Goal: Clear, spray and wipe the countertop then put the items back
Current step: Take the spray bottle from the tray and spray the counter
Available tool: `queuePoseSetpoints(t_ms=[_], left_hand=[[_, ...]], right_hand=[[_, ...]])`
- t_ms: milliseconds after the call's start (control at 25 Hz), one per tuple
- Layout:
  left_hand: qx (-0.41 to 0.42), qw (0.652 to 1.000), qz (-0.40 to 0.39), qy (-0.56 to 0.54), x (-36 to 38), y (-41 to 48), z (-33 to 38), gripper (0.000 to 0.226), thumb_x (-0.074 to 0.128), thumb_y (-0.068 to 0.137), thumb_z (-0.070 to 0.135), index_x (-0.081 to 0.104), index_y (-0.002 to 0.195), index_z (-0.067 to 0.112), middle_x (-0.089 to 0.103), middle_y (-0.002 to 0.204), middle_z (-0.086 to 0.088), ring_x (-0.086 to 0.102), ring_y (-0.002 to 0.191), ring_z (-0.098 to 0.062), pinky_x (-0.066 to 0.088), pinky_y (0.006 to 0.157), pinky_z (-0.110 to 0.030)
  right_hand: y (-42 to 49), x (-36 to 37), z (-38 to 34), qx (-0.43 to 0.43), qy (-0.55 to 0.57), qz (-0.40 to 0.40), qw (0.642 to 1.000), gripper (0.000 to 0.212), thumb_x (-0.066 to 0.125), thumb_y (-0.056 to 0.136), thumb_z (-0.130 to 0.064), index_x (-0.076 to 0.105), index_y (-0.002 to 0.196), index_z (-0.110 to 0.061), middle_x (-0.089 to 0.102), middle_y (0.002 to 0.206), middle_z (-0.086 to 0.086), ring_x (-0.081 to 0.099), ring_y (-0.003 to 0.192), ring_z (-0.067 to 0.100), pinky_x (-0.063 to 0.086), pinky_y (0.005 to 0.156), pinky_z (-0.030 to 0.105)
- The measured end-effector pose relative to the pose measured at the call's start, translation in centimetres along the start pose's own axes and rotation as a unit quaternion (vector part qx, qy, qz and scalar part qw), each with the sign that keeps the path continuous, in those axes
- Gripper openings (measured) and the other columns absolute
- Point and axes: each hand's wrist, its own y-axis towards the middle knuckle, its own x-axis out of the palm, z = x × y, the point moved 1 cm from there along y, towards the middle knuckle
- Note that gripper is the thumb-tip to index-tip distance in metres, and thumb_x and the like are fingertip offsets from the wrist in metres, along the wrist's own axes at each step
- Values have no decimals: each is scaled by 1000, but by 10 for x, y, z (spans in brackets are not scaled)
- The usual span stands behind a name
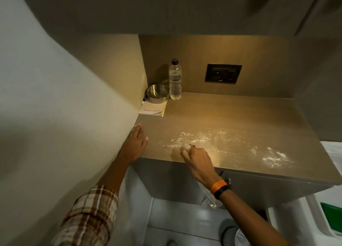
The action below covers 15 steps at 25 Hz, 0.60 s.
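Observation:
The wood-grain countertop [231, 114] carries glistening spray droplets [203, 137] across its front half. My right hand [197, 162] grips a clear spray bottle [211, 197] near the front edge, with its white nozzle [185, 146] pointing down at the wet patch. My left hand [136, 144] rests flat on the counter's front left corner, fingers straight, beside the wall. In the back left corner stand a water bottle [175, 80] and a steel bowl [158, 93]. The bowl sits on a white booklet [154, 109], with a pen [144, 99] beside it.
A black wall socket [223, 73] is set in the back panel. An overhead cabinet [166, 10] hangs low above the counter. A white wall [55, 106] closes the left side. Below are a grey floor [185, 223], a dark round bin [231, 236] and a white-and-green object [331, 214] at the right.

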Motion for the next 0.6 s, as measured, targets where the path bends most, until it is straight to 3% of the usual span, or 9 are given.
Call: queuePoseSetpoints(t_ms=[120,280,360,440,520,600], left_hand=[[44,998,20,31,13,4,-9,61,29,107,36,14,158,6,11,168,-12,6,156,-26,11,127,-43],[56,998,5,29,19,12,-18,63,26,107,37,7,159,6,5,168,-13,1,156,-26,7,128,-43],[70,997,9,36,21,14,-23,63,27,107,37,8,159,6,6,168,-14,2,156,-27,7,128,-44],[83,996,17,41,23,15,-24,63,29,107,36,11,158,5,8,167,-14,4,156,-28,7,128,-44],[88,995,18,42,25,17,-25,62,29,107,36,12,158,5,9,167,-14,5,156,-28,7,128,-45],[85,995,19,46,27,17,-26,62,28,107,36,13,158,6,10,167,-13,5,156,-27,7,128,-45]], right_hand=[[26,18,-15,-1,-39,-13,999,40,38,104,-30,47,71,-8,35,54,1,31,45,18,23,53,38],[108,-27,-7,81,-13,96,992,36,36,105,-18,44,71,-12,33,56,2,26,47,17,22,46,33],[143,-60,6,151,-43,141,977,37,37,102,-21,40,65,-13,36,56,3,34,52,22,25,48,32],[160,-85,20,215,-46,184,958,41,38,97,-29,44,62,-10,54,64,15,52,62,32,41,53,38],[155,-94,31,228,-29,159,960,45,39,96,-33,56,68,-2,70,80,25,66,70,39,57,65,47],[127,-80,36,183,12,49,982,45,42,101,-33,62,72,-6,73,81,24,66,58,27,60,56,36]])
